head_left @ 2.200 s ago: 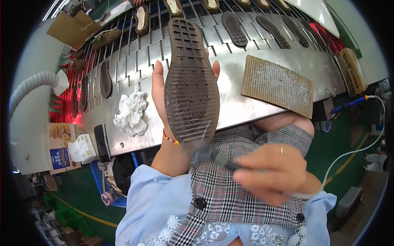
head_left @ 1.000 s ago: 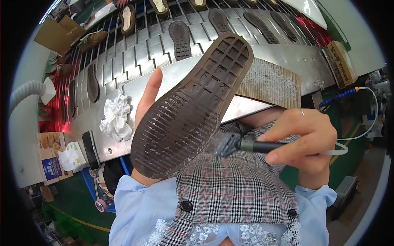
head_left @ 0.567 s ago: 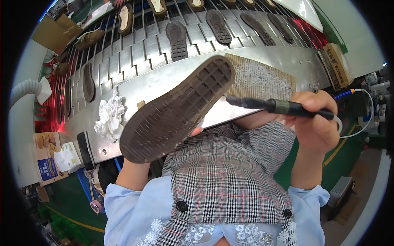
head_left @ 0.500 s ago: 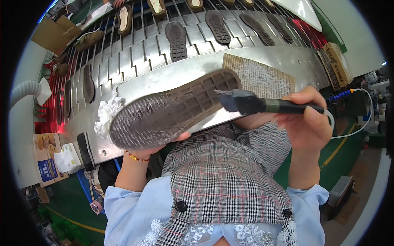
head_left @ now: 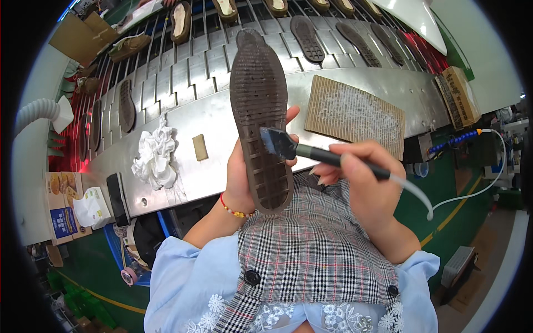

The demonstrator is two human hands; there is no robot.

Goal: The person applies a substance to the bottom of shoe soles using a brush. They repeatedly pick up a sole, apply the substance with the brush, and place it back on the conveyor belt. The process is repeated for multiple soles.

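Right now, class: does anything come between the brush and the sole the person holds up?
Nothing visible does. The brush head lies directly against the sole, which the left hand holds upright while the right hand grips the handle.

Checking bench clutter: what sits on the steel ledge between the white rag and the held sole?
Head view: one small tan rectangular pad lies between the white rag and the sole; otherwise bare steel.

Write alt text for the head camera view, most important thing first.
The left hand holds a dark brown shoe sole upright, tread toward the camera, while the right hand presses a brush fed by a thin tube against it. Behind lie a metal slat conveyor carrying more soles, a corrugated cardboard pad and a crumpled white rag.
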